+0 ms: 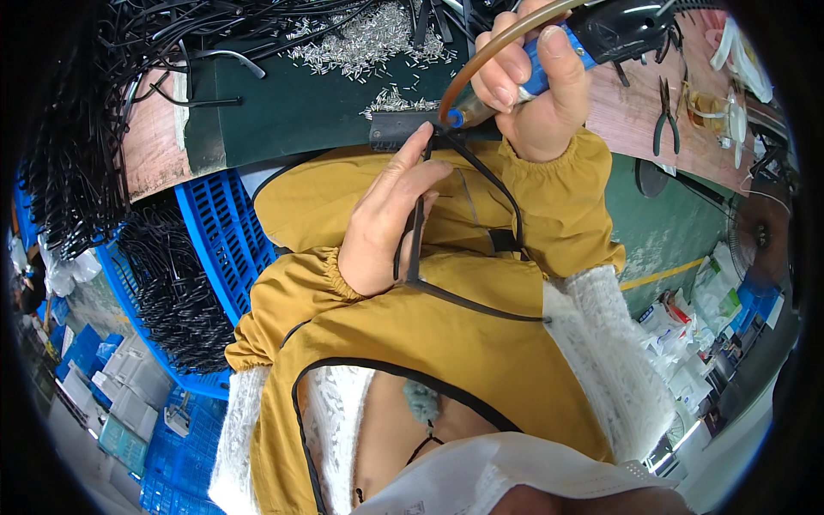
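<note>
My right hand [545, 90] is wrapped round a blue and black power screwdriver [562, 58], its tip pointing down-left. From its nose a brownish hose [491, 53] curves up and away. The tip meets a small dark block [396, 129] at the table's near edge. My left hand [386, 215] has its fingers pressed together on a thin black strip [418, 232], which looks like part of an eyeglass frame, with its upper end at the block. The exact contact under the tip is hidden. Small silvery metal pieces [399, 99] lie just behind the block.
A larger heap of silvery pieces [365, 43] covers the dark mat [275, 107]. Black slender parts [94, 129] pile up at the left. A blue basket [225, 236] by my left side holds more black parts [176, 292]. Pliers [665, 120] lie on the table at the right.
</note>
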`<state>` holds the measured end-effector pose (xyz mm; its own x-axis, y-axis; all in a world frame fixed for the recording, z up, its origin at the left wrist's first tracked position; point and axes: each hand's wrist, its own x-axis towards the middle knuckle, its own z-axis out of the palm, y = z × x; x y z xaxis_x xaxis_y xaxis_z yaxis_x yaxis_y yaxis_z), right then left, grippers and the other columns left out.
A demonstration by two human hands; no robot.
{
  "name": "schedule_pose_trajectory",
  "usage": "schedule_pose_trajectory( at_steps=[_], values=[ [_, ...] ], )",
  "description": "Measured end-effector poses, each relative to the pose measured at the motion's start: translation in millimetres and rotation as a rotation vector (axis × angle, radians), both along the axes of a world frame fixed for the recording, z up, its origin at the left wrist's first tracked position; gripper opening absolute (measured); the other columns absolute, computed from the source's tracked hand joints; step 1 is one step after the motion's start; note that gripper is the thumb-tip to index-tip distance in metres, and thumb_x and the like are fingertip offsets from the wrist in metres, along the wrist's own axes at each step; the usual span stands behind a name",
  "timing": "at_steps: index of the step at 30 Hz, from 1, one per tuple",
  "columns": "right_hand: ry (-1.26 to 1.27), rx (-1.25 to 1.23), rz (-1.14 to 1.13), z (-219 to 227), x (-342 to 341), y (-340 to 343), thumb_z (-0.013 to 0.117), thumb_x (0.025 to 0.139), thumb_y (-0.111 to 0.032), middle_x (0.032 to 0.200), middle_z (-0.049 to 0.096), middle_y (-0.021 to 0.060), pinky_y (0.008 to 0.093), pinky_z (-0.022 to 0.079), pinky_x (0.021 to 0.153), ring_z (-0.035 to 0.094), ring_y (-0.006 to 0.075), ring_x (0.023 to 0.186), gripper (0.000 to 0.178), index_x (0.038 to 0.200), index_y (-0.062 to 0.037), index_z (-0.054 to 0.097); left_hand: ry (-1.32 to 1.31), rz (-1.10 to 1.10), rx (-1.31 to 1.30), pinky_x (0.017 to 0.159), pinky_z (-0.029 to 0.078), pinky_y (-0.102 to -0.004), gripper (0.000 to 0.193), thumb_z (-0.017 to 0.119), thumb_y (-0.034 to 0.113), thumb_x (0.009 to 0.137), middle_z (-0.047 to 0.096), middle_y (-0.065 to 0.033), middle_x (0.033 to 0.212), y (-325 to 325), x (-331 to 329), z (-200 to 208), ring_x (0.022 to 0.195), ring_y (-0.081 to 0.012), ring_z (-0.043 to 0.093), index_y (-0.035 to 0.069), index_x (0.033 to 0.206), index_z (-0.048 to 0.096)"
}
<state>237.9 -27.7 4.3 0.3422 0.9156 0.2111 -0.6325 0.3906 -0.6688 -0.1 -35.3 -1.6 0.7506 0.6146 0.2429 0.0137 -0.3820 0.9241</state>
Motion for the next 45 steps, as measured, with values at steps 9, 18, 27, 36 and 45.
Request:
schedule_pose_trajectory(
  at_steps=[9, 18, 27, 36, 45],
  values=[
    [-0.030, -0.073, -0.098, 6.1, -11.7, 3.4, 0.066, 0.100, -0.023, 0.068, 0.047, 0.0018, 0.0267, 0.036, 0.046, 0.047, 0.0140, 0.051, 0.020, 0.102, -0.0104, 0.051, -0.012, 0.076, 0.003, 0.086, 0.056, -0.0336, 0.042, 0.054, -0.022, 0.081, 0.066, -0.0315, 0.125, -1.5, 1.2, -8.8, 0.114, -0.0376, 0.071, -0.003, 0.117, 0.064],
    [0.073, -0.102, -0.060, 14.0, -24.4, -3.4, 0.064, 0.101, -0.016, 0.069, 0.051, 0.0031, 0.0255, 0.036, 0.042, 0.050, 0.0130, 0.051, 0.011, 0.101, -0.0089, 0.056, -0.126, 0.133, -0.027, 0.094, 0.055, -0.0430, 0.025, 0.056, -0.016, 0.089, 0.070, -0.0311, 0.116, -7.4, 2.8, -30.8, 0.122, -0.0447, 0.066, -0.004, 0.110, 0.063],
    [-0.837, -0.305, -0.728, 4.4, 94.1, -62.0, 0.060, 0.101, -0.021, 0.096, 0.062, 0.0102, 0.0348, 0.051, 0.074, 0.062, 0.0230, 0.083, 0.023, 0.114, -0.0025, 0.059, -0.049, 0.995, -0.251, 0.099, 0.049, -0.0342, 0.031, 0.056, 0.013, 0.100, 0.064, -0.0206, 0.128, 127.3, -62.9, 14.3, 0.115, -0.0248, 0.062, -0.006, 0.125, 0.058],
    [-1.635, -0.791, -0.770, -44.6, 157.7, -127.2, 0.064, 0.093, -0.006, 0.103, 0.067, 0.0174, 0.0432, 0.052, 0.084, 0.067, 0.0316, 0.094, 0.024, 0.115, 0.0016, 0.062, 0.006, 0.690, 0.570, 0.110, 0.042, -0.0420, 0.047, 0.065, 0.006, 0.092, 0.058, -0.0226, 0.138, 149.9, 16.8, 62.8, 0.129, -0.0350, 0.055, -0.004, 0.138, 0.057],
    [-0.548, -0.695, -1.035, -45.1, 98.9, -133.8, 0.062, 0.104, -0.016, 0.074, 0.045, -0.0035, 0.0239, 0.032, 0.057, 0.039, 0.0068, 0.066, 0.023, 0.086, -0.0027, 0.056, 0.507, 0.429, 0.981, 0.087, 0.053, -0.0510, 0.020, 0.068, 0.025, 0.093, 0.067, -0.0153, 0.106, 228.6, 207.0, 63.9, 0.105, -0.0363, 0.063, 0.006, 0.096, 0.073]
  ],
)
